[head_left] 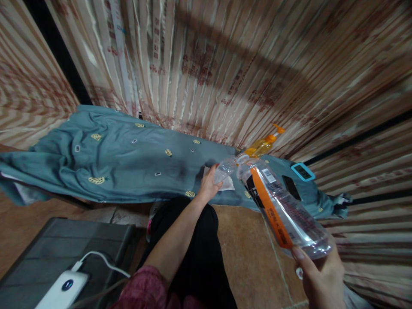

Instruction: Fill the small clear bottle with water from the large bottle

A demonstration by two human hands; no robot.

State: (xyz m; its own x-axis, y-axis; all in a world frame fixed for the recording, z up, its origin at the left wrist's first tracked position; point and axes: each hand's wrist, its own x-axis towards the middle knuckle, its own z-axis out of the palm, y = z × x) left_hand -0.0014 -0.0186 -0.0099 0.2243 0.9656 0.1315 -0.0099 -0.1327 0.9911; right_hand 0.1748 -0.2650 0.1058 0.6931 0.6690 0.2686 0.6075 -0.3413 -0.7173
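Now the large bottle (283, 206) is gripped by the right hand (324, 274), the small bottle (226, 168) by the left hand (210, 185), both best kept aligned.

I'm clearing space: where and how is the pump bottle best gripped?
Probably around its yellow body, below the orange pump head, coming from the right: that side is exposed, while the large bottle crowds the base in this view.
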